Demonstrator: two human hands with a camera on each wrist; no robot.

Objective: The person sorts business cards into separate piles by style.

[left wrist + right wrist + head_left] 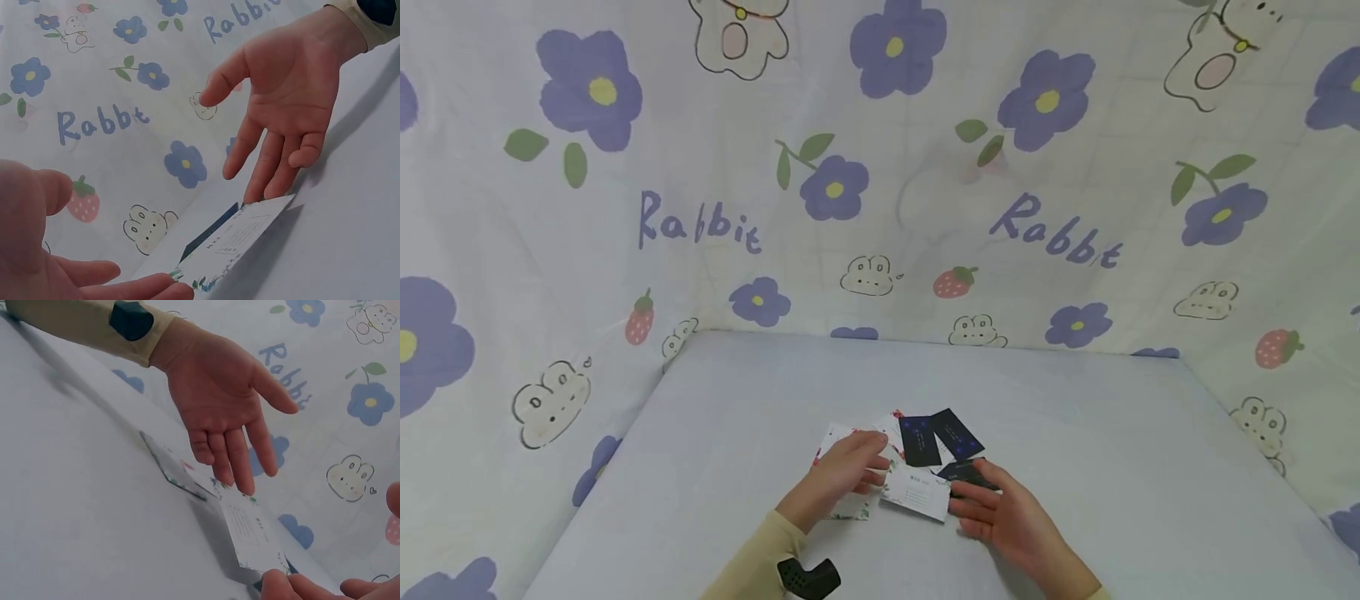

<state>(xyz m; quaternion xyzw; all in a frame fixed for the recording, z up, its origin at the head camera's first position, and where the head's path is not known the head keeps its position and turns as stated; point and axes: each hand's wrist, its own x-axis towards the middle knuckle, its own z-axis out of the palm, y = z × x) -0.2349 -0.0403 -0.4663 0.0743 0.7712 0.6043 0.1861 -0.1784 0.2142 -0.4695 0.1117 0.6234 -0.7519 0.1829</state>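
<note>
A white card printed with green leaves and small lines of text sits tilted between my hands, its front edge lifted off the table. My left hand touches its left edge with the fingertips, fingers fairly straight and thumb apart. At the opposite edge, the fingertips of my right hand meet the card, palm turned inward. Both thumbs stay off the card in the wrist views. Just behind it lie dark blue cards, one partly hidden by my right fingers. Other white cards lie partly under my left hand.
A white card with red flowers lies beside the dark cards. All of them rest on a white-covered table. Behind and at both sides hangs a curtain with flowers and rabbits.
</note>
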